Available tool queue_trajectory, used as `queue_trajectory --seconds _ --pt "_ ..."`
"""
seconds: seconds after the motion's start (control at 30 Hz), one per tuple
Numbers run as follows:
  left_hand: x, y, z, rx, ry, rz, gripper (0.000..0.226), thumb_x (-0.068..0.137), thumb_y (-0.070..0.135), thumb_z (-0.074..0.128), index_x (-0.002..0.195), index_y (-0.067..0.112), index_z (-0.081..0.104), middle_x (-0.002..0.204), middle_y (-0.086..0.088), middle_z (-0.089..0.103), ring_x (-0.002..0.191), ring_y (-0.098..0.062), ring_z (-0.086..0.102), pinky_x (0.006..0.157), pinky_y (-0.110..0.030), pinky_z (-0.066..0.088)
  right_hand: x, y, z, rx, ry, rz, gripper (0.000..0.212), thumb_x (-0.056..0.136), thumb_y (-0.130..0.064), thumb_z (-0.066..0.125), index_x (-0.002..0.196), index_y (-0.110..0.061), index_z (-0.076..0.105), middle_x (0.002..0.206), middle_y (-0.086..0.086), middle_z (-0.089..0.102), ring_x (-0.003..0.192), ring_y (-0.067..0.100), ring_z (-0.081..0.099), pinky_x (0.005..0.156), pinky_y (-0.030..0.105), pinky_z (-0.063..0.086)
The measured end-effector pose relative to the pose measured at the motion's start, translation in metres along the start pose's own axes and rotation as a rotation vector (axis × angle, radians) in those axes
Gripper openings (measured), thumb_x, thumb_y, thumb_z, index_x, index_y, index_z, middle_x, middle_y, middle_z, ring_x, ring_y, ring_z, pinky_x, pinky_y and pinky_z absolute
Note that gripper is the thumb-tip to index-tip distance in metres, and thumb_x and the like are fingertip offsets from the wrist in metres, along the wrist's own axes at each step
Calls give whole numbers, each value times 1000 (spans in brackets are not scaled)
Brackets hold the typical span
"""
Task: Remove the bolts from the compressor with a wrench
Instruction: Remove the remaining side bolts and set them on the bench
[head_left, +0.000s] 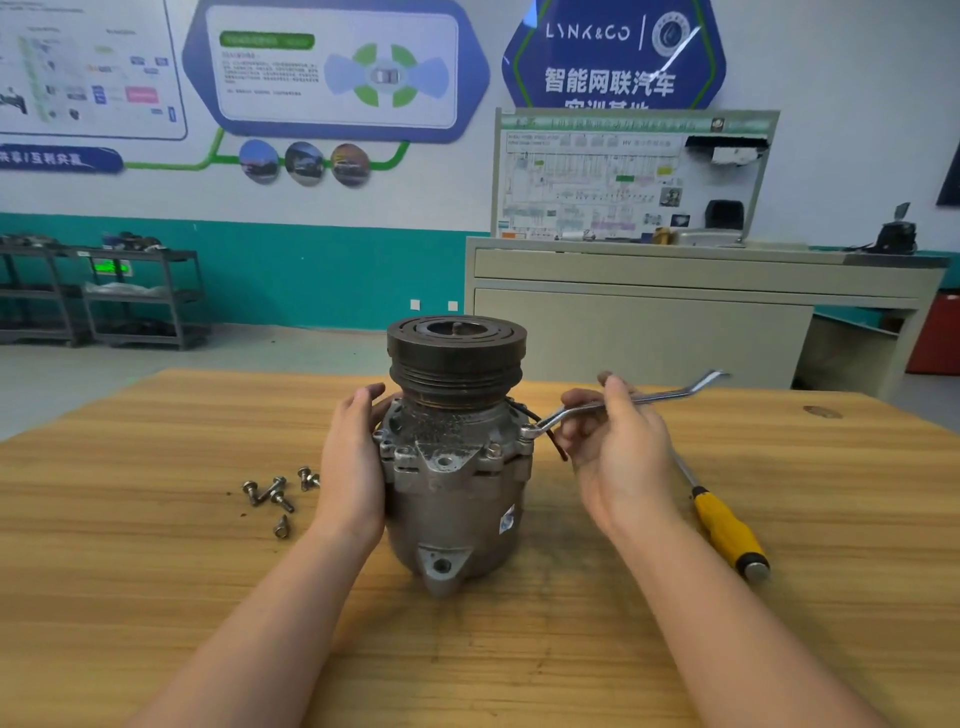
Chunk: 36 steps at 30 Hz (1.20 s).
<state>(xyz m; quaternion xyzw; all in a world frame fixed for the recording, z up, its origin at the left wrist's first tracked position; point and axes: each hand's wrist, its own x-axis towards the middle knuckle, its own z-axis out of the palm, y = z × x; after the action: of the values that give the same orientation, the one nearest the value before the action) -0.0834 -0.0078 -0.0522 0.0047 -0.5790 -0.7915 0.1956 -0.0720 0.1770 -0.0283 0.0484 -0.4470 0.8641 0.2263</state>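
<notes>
So the compressor (457, 457) is standing upright near the middle of the wooden table (156, 545), pulley end up, and the job looks well past halfway. There's already a little heap of loose bolts (278, 493) lying on the table just left of the body, six or so, though a couple overlap so the count is shaky. The left hand (353, 467) is laid flat against the left side of the housing, fingers straight and close together, wrapping slightly round the back to steady it. The right hand (618, 447) pinches the shank of an offset ring wrench (623, 402) between thumb and fingertips, the other fingers loosely curled under it. The ring end sits down on a bolt (528, 432) at the right-hand flange ear, so that one is the bolt being worked right now. At least one more bolt head looks to be in place on the front of the flange, near the ear just left of the wrench; what's round the back can't be seen from here. A yellow-handled screwdriver (727, 535) lies on the table to the right, well apart from the compressor and untouched. Best guess: a couple of bolts left, then done.
</notes>
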Motion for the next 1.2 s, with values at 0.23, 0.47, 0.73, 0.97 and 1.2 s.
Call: queue_trajectory --seconds 0.23,0.47,0.73,0.97,1.2 --pt "-3 4 1 -10 -33 6 48 81 51 49 120 26 63 125 -6 65 121 -26 58 108 -55 40 3 -6 -3 157 10 -54 25 106 -27 30 93 -12 45 64 8 69 49 16 60 47 24 50" --pt "4 -3 -4 -44 -70 -36 30 92 22 46 116 25 65 112 -9 71 112 -28 64 96 -48 50 -19 -2 3 -295 -141 -598 15 100 -33 42 88 -26 47 78 4 69 53 14 60 55 23 52" --pt "5 -6 -4 -9 -49 -9 34 93 16 39 107 28 68 112 -10 71 112 -29 63 101 -53 47 -33 -3 4 -674 -381 -1137 43 100 -32 47 78 3 60 69 11 58 65 13 53 60 20 45" --pt "3 -3 -4 18 -37 35 33 97 19 40 98 25 72 102 -8 73 107 -28 65 87 -44 51 -37 6 5 -824 -514 -1273 11 89 -19 68 84 -11 63 72 5 57 59 16 52 50 29 44" --pt "0 1 -1 -3 -56 1 39 80 33 45 106 23 71 111 -8 72 112 -26 64 103 -53 46 -29 7 10 -227 -32 -578 19 104 -25 32 90 -29 44 69 0 65 43 13 45 45 22 39"
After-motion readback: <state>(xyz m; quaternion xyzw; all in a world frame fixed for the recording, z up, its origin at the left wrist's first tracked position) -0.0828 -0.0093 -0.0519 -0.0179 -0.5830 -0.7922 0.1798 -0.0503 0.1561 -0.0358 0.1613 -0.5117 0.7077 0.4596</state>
